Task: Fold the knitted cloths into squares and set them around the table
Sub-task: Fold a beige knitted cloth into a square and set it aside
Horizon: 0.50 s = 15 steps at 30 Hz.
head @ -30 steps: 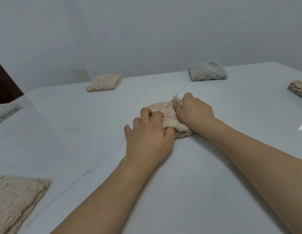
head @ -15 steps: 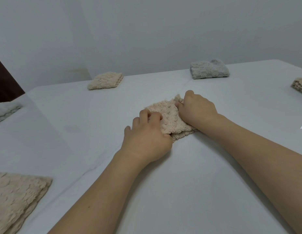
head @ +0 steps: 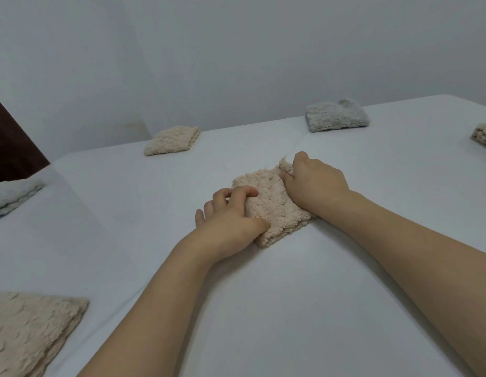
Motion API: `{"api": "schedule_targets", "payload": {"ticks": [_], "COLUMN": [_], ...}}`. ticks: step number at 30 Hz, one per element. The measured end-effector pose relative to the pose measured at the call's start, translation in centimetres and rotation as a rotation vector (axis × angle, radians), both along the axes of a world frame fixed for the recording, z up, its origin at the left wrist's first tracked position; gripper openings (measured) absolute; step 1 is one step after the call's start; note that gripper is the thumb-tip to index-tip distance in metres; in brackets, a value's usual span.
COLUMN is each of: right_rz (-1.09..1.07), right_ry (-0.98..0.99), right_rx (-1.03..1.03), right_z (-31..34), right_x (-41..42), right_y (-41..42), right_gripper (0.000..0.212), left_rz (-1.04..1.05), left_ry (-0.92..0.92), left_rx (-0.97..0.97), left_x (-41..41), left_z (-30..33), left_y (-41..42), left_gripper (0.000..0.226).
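1. The white table spreads out on every side of the two hands. Folded cloths sit well away from them near its edges: a beige one far to the left, a grey one beyond the right hand, and others at the left and right borders.
2. The beige knitted cloth being worked lies flat between both hands, already folded small. Its long axis runs from the near corner, by the left wrist, away towards the far corner at the right hand.
3. The left hand curls over the cloth's left edge, thumb at the near corner, fingers bent onto the top.
4. The right hand pinches the far corner, which stands slightly raised.
5. Both hands touch the cloth. The loose tuft lies at the right fingers, so I'd judge that hand better placed to tuck it.
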State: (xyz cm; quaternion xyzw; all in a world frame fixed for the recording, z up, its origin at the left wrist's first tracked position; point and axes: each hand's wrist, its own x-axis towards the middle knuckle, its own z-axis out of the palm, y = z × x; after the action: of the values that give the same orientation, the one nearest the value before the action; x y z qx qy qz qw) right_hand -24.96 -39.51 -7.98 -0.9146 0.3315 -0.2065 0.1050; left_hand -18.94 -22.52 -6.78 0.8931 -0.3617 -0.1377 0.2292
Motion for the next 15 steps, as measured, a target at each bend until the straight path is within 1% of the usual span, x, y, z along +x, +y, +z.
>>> {"api": "schedule_targets", "payload": {"ticks": [3, 6, 9, 11, 15], "right_rz": [0.007, -0.002, -0.025, -0.036, -0.05], "right_ry": [0.01, 0.03, 0.021, 0.006, -0.009], "right_rx": [0.001, 0.009, 0.019, 0.024, 0.02], "right_z": [0.15, 0.38, 0.35, 0.26, -0.05], "right_x": [-0.05, -0.05, -0.02, 0.02, 0.0], "right_y": [0.03, 0.14, 0.29, 0.34, 0.1], "right_gripper": [0.031, 0.033, 0.029, 0.028, 0.039], "left_rz": [-0.034, -0.058, -0.113, -0.134, -0.125], "left_ry": [0.011, 0.004, -0.02, -0.022, -0.012], "left_rx": [0.019, 0.084, 0.194, 0.252, 0.275], "left_x": [0.08, 0.21, 0.73, 0.58, 0.59], "left_z": [0.01, -0.03, -0.01, 0.0, -0.05], "left_y": [-0.01, 0.07, 0.51, 0.61, 0.39], "left_gripper": [0.064, 0.089, 0.093, 0.101, 0.107]}}
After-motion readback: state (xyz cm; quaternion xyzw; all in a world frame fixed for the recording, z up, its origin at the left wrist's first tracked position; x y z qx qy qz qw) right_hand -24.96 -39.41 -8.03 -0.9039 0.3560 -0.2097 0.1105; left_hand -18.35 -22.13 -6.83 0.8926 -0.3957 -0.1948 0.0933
